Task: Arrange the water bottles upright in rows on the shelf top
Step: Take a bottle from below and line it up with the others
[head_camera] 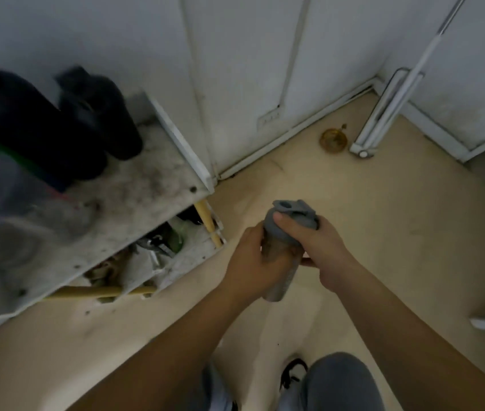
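I hold a grey water bottle (282, 280) upright in front of me, above the floor and to the right of the shelf. My left hand (254, 262) wraps its body from the left. My right hand (315, 250) grips the grey lid at the top. The dirty white shelf top (146, 185) lies at the left. Two dark bottles (99, 114) (28, 123) stand upright at its back, blurred. A pale, blurred bottle (4, 197) sits nearer on the left part of the shelf top.
The lower shelf (158, 256) holds clutter, a green glass bottle and wooden sticks. A yellow round object (333, 139) lies on the floor by the wall. A white metal frame (383, 120) leans in the corner. My legs and a shoe show at the bottom.
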`<state>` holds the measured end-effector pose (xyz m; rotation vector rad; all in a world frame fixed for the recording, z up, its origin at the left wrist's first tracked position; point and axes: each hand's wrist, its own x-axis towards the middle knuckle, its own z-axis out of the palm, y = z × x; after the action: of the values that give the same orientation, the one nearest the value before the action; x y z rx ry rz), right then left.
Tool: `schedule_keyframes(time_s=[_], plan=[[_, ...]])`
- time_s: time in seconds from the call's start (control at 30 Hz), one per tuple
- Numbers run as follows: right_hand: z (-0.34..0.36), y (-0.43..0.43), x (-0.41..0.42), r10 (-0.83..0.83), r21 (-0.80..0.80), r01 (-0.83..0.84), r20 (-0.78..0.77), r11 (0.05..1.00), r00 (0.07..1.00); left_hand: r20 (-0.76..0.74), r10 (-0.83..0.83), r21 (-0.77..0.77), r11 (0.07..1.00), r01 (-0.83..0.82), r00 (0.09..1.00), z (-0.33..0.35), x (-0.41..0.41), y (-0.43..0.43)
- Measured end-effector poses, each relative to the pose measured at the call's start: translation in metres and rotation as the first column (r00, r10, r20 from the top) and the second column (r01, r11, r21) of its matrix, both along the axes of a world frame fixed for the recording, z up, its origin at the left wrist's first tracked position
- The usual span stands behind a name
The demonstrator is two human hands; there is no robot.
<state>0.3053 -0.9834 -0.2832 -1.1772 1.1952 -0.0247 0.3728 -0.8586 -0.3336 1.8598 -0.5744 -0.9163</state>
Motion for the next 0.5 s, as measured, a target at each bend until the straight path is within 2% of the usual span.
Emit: schedule_keyframes(time_s=[0.1, 0.17, 0.23, 0.33, 0.5], plan=[[0.093, 0.011, 0.008, 0.07, -0.063, -0.068, 0.031, 0.996, 0.997, -0.188, 0.111, -0.123, 0.983, -0.136, 0.976, 0.108, 0.013, 0.028], [0.149, 0.022, 0.016, 0.164, -0.088, -0.161, 0.028, 0.983, 0.986, -0.303, 0.238, -0.096, 0.956, -0.278, 0.923, 0.176, 0.021, 0.05], [0.194, 0.038, 0.027, 0.289, -0.117, -0.285, 0.02, 0.951, 0.957, -0.313, 0.34, -0.021, 0.931, -0.364, 0.887, 0.224, 0.025, 0.074], [0.239, 0.072, 0.049, 0.444, -0.187, -0.432, 0.025, 0.882, 0.896, -0.287, 0.412, 0.051, 0.908, -0.416, 0.865, 0.273, 0.034, 0.115], [0.269, 0.128, 0.09, 0.653, -0.295, -0.619, 0.02, 0.728, 0.758, -0.48, 0.5, 0.047, 0.835, -0.548, 0.721, 0.311, 0.058, 0.171]])
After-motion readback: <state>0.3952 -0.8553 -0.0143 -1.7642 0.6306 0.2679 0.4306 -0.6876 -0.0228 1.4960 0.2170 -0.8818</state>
